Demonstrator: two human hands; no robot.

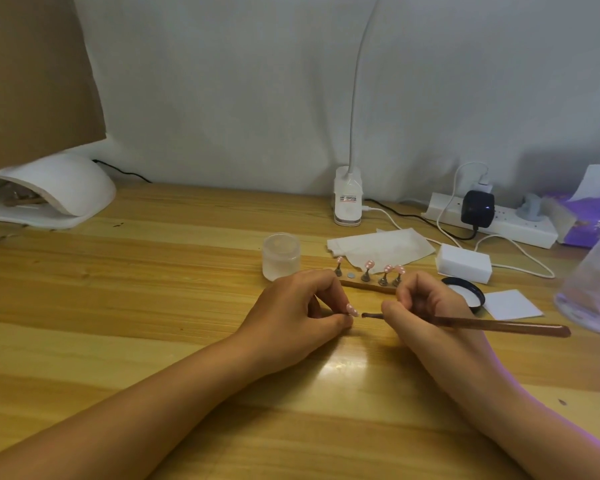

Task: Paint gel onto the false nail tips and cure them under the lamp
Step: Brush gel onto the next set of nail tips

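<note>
- I am pinching a small pink false nail tip with white dots (352,310) between the thumb and fingers of my left hand (298,313), its end pointing toward my right hand (426,306).
- My right hand is curling round a thin brush with a long brown wooden handle (499,325). The handle is trailing out to the right of that hand and the dark bristle end is sticking out to its left.
- The bristles are sitting just beside the nail tip, between my two hands; I cannot tell whether they are touching it.
- Both wrists are resting on the light wooden table (153,289).
- Just beyond my knuckles, a brown wooden strip (368,286) is carrying four more pink dotted tips on little metal stands (365,276).
- A frosted plastic jar (280,256) is standing just beyond my left hand.
- A round black-rimmed pot (465,292) is lying just to the right of my right hand.
- The white domed curing lamp (59,188) is sitting far off to the left of my left hand, well apart from everything else.
</note>
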